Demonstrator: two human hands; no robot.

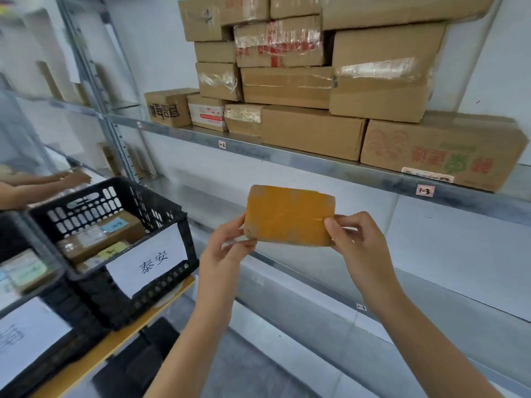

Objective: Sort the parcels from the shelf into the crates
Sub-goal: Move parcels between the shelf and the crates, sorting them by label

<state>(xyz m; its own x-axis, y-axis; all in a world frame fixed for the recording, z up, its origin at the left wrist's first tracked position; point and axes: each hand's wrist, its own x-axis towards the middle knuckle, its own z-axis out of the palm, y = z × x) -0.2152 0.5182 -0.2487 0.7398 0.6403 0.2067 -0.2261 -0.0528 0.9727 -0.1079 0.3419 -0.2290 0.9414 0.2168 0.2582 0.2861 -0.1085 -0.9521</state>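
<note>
Frame middle: left hand (227,248) and right hand (359,242) pinch yellow parcel (288,215) ends, likely reading label. Black crate (172,214) waits left.

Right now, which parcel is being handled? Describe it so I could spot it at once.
Find the metal shelf stacked with brown cardboard boxes. In front of it, below that stack, the left hand and right hand pinch the lower corners of one small flat parcel. It alone is orange-yellow, and held in the air.
</note>
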